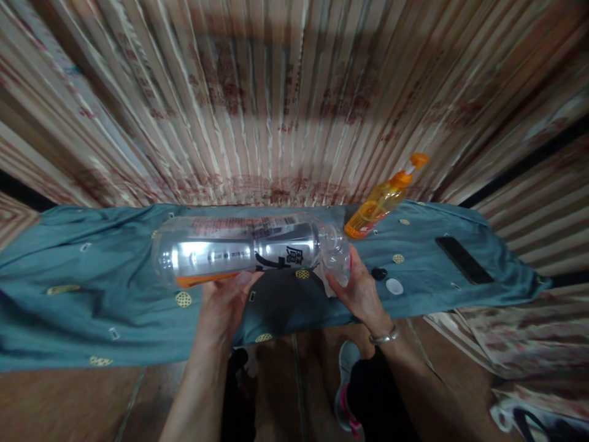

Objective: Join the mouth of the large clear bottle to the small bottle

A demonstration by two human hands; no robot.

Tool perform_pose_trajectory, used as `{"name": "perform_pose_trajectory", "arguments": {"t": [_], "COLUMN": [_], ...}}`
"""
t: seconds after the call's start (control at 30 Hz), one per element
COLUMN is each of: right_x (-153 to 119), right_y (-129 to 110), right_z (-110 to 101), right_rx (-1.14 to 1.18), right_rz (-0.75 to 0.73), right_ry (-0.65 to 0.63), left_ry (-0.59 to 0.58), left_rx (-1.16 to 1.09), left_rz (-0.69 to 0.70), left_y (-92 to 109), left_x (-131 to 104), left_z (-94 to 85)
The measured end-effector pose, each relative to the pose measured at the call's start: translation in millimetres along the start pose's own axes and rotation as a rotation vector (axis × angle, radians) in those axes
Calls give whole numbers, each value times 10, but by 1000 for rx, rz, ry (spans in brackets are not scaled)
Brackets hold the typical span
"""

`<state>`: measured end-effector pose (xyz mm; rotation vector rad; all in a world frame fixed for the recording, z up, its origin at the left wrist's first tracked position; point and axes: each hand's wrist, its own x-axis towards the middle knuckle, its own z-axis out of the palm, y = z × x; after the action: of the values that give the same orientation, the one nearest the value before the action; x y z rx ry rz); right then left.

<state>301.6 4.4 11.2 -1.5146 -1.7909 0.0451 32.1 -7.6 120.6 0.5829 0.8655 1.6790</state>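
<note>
A large clear plastic bottle (239,245) with a silver and orange label and black characters lies sideways above the cloth. My left hand (227,294) is closed on its lower side, thumb along the label and the other fingers hidden behind it. Around the clear narrower end at the right, my right hand (356,285) is wrapped. Something pale and thin, perhaps paper (326,283), hangs beside the right fingers; I cannot tell whether they hold it. Close to that hand, a small black cap (380,274) and a white disc (394,286) rest on the cloth.
A teal patterned cloth (124,307) covers the narrow table. An orange pump bottle (380,202) stands towards the back right, and a dark phone (464,260) lies at the far right. Behind the table hangs a pleated curtain (285,110).
</note>
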Motion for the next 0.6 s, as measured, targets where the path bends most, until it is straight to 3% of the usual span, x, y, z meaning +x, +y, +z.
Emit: {"name": "perform_pose_trajectory", "arguments": {"t": [0.27,0.6], "right_x": [-7,-15], "right_y": [22,12], "right_z": [10,20], "right_rx": [-15,-9], "right_rz": [-6,-10], "right_ry": [-1,19], "left_ry": [-86,-67], "left_rx": [56,37], "left_rz": [-1,-63], "left_y": [-84,-61], "left_x": [45,42], "left_z": [-188,-146]}}
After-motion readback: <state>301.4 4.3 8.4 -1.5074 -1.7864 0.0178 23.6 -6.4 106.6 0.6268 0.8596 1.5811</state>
